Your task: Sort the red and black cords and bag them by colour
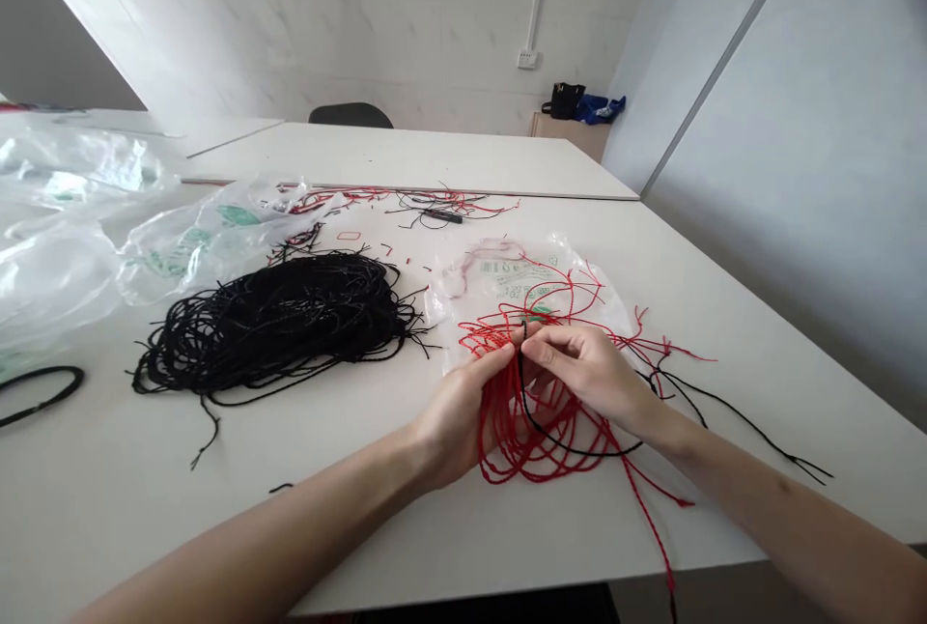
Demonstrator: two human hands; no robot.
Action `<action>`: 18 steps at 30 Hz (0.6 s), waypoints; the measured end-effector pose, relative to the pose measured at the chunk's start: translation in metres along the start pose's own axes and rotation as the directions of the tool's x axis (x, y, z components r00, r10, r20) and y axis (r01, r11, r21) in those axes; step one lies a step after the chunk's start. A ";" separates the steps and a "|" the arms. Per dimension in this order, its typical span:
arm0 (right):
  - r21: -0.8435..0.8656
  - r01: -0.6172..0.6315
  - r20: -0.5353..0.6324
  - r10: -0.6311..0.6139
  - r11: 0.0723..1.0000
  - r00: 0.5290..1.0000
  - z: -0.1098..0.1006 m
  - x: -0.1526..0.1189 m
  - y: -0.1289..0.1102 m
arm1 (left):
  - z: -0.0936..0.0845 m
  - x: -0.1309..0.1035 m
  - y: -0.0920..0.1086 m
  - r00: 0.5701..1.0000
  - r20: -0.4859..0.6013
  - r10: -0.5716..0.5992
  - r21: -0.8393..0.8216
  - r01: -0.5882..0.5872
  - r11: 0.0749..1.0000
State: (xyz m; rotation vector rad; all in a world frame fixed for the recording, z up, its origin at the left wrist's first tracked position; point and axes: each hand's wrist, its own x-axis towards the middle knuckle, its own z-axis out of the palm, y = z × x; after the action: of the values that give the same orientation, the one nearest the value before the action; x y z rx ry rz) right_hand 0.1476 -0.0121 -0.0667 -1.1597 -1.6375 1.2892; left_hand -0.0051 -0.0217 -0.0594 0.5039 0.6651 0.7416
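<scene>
My left hand [463,409] is closed around a bundle of red braided cords [511,440], the thumb lying over the top of it. Loops of the bundle hang below the fingers, and loose ends trail to the right over the table. My right hand [590,371] pinches a black cord [540,426] against the bundle, close to my left thumb. This cord curves down in front of the red loops and passes under my right wrist. A clear plastic bag [463,281] with green print lies just beyond both hands.
A large heap of black cords [290,325] lies to the left on the white table [406,547]. Crumpled clear bags [195,238] cover the far left, near a black ring [43,394]. Red and black scraps and a small black tool [443,215] lie farther back.
</scene>
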 end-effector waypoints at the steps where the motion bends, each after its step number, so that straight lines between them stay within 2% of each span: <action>1: 0.016 -0.023 0.024 0.022 1.000 0.999 -0.001 0.000 0.002 | -0.003 0.001 0.000 1.000 0.022 -0.017 -0.005 0.018 1.000; 4: 0.033 -0.090 0.078 0.088 0.995 0.993 0.000 0.000 0.005 | -0.015 0.003 0.001 0.991 0.125 -0.056 -0.036 0.061 0.997; 7: 0.005 -0.135 0.073 0.134 0.991 0.988 0.001 0.000 0.007 | -0.023 0.004 0.002 0.980 0.183 -0.073 -0.045 0.082 0.996; 10: 0.043 -0.135 0.061 0.132 0.990 0.989 0.001 0.000 0.007 | -0.023 0.004 0.002 0.982 0.173 -0.080 -0.023 0.085 0.996; 14: 0.137 -0.134 0.107 0.119 0.982 0.987 0.001 0.000 0.007 | -0.023 0.004 0.002 0.984 0.156 -0.083 -0.003 0.084 0.996; 18: 0.090 -0.121 0.059 0.116 0.989 0.991 0.003 0.000 0.007 | -0.024 0.004 0.001 0.985 0.143 -0.099 0.053 0.092 0.994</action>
State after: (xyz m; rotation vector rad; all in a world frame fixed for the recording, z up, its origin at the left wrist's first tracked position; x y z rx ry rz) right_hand 0.1459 -0.0121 -0.0744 -1.1904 -1.5481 1.4676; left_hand -0.0198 -0.0137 -0.0771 0.5587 0.5674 0.5945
